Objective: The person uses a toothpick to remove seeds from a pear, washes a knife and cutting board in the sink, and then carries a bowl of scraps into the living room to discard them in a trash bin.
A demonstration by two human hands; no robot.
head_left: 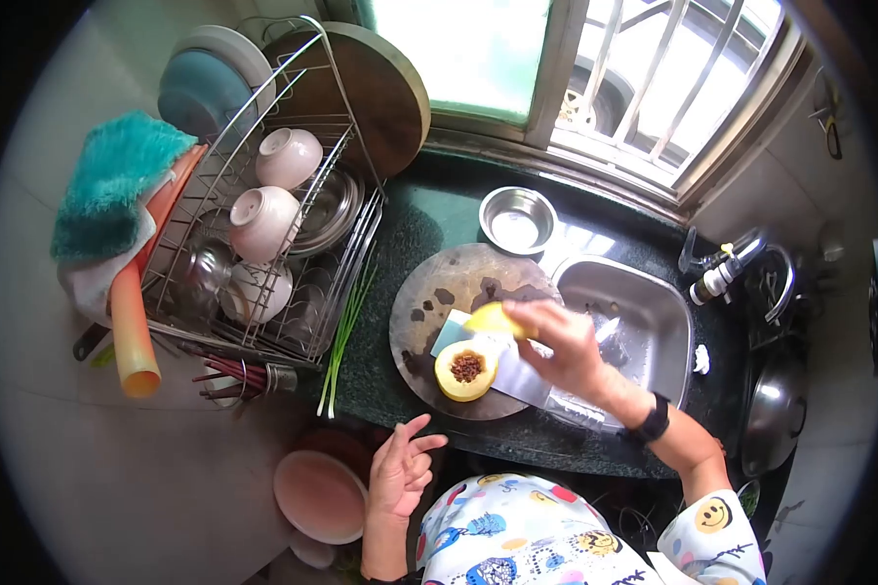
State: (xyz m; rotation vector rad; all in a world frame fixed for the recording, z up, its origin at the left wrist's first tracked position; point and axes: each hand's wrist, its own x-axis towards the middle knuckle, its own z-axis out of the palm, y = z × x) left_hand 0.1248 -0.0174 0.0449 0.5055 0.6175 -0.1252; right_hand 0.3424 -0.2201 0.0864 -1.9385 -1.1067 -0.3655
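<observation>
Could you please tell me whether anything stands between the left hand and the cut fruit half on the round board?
Nothing visible stands between the left hand and the fruit half; only the near rim of the board lies between them. The knife lies on the fruit's far and right side.

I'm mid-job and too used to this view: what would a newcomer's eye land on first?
Probably the cut yellow fruit, its dark seedy hollow facing up on the round board mid-picture, with the right hand holding a yellow piece just above it. Next, the fluffy turquoise cloth at the far left of the view, and the bright window along the top.
</observation>
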